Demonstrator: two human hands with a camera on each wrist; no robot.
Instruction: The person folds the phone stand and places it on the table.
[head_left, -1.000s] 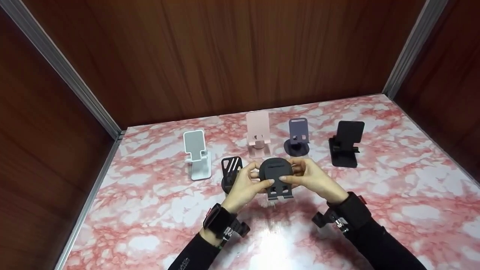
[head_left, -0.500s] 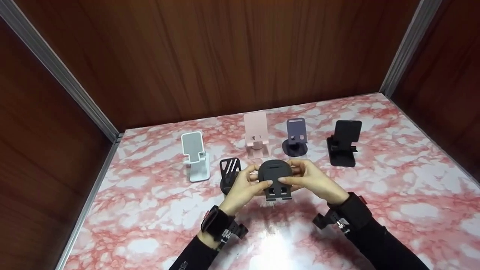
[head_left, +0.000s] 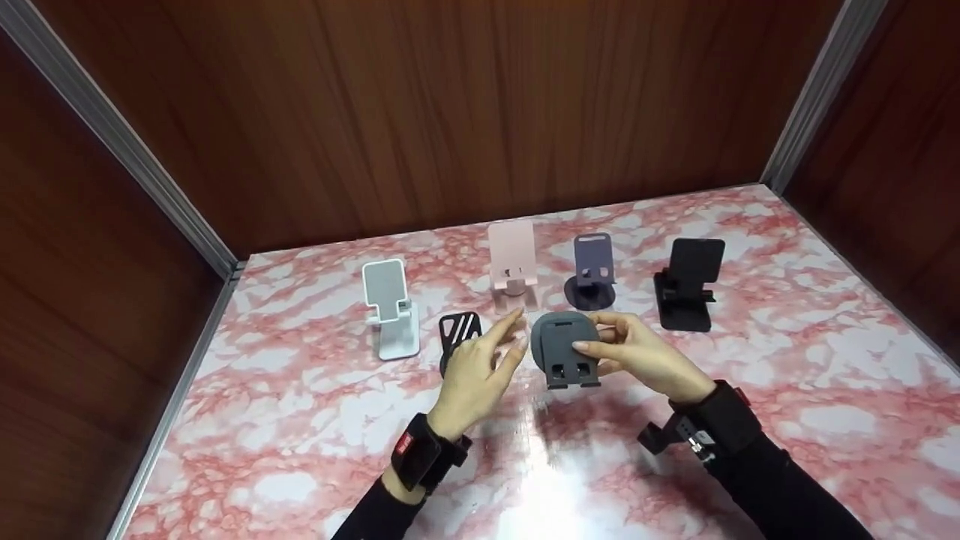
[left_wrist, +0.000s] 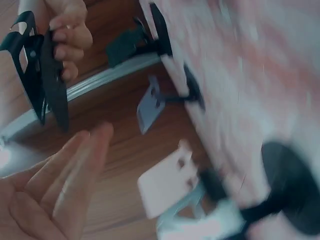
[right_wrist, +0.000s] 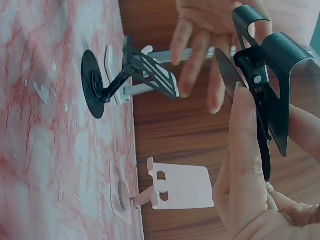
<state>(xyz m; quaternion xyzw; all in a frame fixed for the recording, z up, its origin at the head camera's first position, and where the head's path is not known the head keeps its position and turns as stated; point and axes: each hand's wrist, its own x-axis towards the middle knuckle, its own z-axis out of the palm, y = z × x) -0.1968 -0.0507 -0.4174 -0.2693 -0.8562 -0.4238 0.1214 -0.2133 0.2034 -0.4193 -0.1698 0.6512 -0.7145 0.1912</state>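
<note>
A dark grey phone stand [head_left: 566,349], folded nearly flat with a round base behind its plate, is held up above the table. My right hand [head_left: 649,360] pinches its right side, thumb on the plate and fingers behind. In the right wrist view the folded stand [right_wrist: 272,85] shows its hinge and curved hooks edge-on. My left hand [head_left: 472,379] is apart from it, just to its left, with fingers extended and holding nothing. Behind the left hand, partly hidden, stands a black phone stand with slanted slots [head_left: 459,330].
On the marbled table [head_left: 300,420] stand a white phone stand [head_left: 397,330], a pink one [head_left: 513,251], a purple one [head_left: 594,259] and a black one [head_left: 694,262]. Wood-grain panels [head_left: 420,112] enclose the back and sides.
My left hand has let go of the folded phone stand and drawn away to the left. The right hand has carried the stand slightly to the right.
</note>
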